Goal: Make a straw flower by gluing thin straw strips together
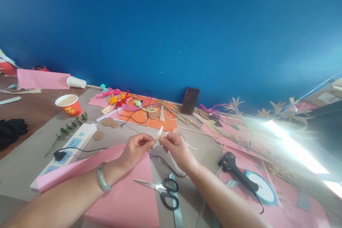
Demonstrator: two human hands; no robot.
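Note:
In the middle of the head view my two hands meet above the table, fingertips close together. My left hand (140,145), with a pale bangle on its wrist, pinches a small pale, pointed strip (159,132) that looks like a dried leaf or husk. The fingers of my right hand (175,148) are closed on the same pale piece from the other side; part of it is hidden by the fingertips. Black-handled scissors (162,188) lie partly spread below my hands, across a light blue ribbon (177,215).
A black glue gun (237,172) rests by a ribbon roll (262,187) at right. Leftward are a white power strip (73,149), a red paper cup (68,105) and a green sprig (71,127). A phone (190,100) leans against the blue wall. Pink paper (125,199) covers the front.

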